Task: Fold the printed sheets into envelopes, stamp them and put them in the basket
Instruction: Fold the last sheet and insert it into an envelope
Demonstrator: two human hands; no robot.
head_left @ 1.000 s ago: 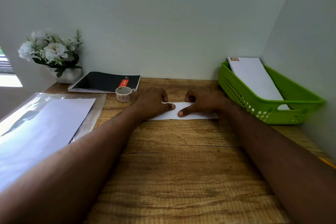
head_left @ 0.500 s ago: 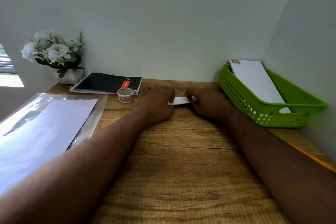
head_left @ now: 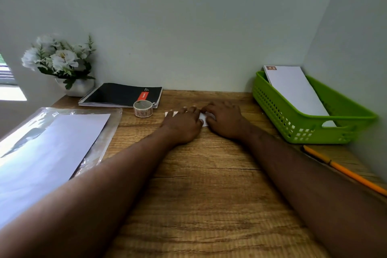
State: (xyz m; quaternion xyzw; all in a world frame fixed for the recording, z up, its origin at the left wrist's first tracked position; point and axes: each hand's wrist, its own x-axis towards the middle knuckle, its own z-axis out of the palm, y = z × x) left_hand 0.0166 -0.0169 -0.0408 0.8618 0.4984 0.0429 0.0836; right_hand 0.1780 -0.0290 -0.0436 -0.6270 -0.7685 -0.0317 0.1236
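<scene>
Both hands had slid left along the folded white sheet [head_left: 170, 114] since the earlier view, and only its left end and a small patch between the hands showed. The left hand [head_left: 182, 123] lay flat on the paper with its fingers straight, pressing it to the wooden table [head_left: 209, 184]. The right hand [head_left: 225, 120] rested just beside it, fingers bent down onto the paper's right part; whether it pinched the sheet or only pressed on it could not be told.

At the right, well apart from the hands, stood the green basket [head_left: 278, 111] with 1 stamped white envelope [head_left: 293, 90] leaning inside it. Near the basket's front an orange pencil [head_left: 345, 172] lay along the table edge. Just left of the sheet sat a roll of patterned tape [head_left: 143, 108], touching the corner of a black spiral notebook [head_left: 121, 94]. Behind the notebook a white pot of white flowers [head_left: 60, 60] stood against the wall. At the far left a stack of white sheets [head_left: 48, 148] lay on a clear plastic sleeve [head_left: 106, 132].
</scene>
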